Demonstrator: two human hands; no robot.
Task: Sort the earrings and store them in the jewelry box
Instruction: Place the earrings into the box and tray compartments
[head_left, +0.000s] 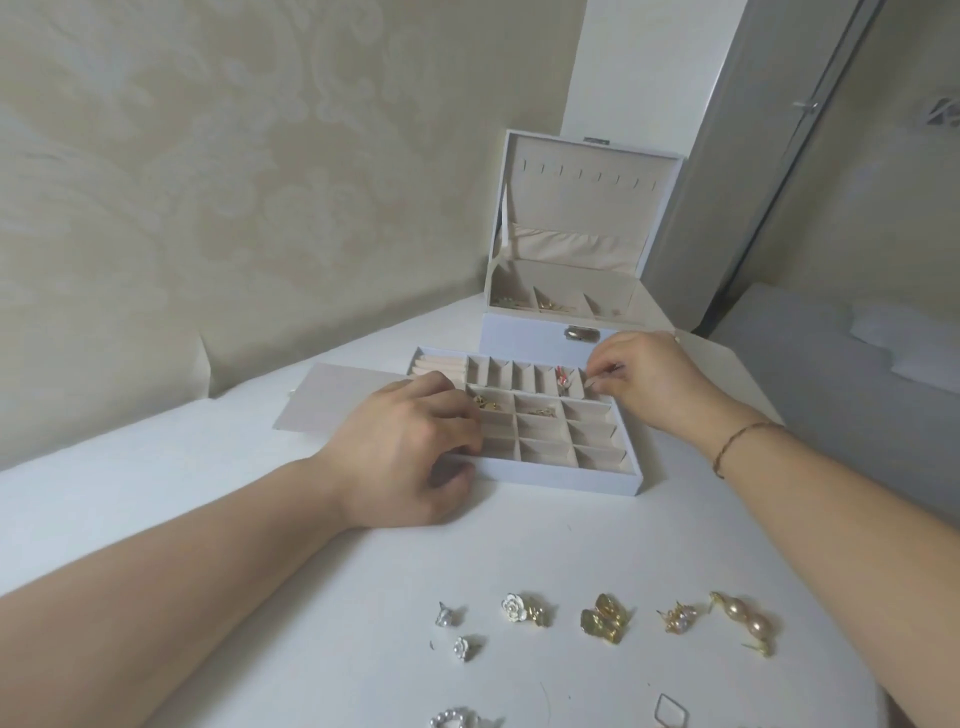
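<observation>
A white divided tray (550, 472) lies in the middle of the table, lifted out of the open jewelry box (524, 332) behind it. My left hand (410, 452) grips the tray's left front corner, thumb on the front wall and fingers over the left compartments. Over the tray's far right narrow slot, my right hand (644, 382) pinches a small pale earring that is mostly hidden. A pink earring (564, 378) stands in the neighbouring slot. Gold earrings (486, 402) lie in two square compartments. Loose earrings sit near me: pearl studs (447, 616), a white rose pair (522, 609), gold leaves (605, 619) and pearl drops (744, 622).
A flat beige panel (332, 400) lies left of the tray. The box's lower compartments hold some gold pieces (545, 304). A pearl ring (457, 719) and a thin diamond-shaped hoop (671, 709) lie at the table's near edge. A wall rises on the left.
</observation>
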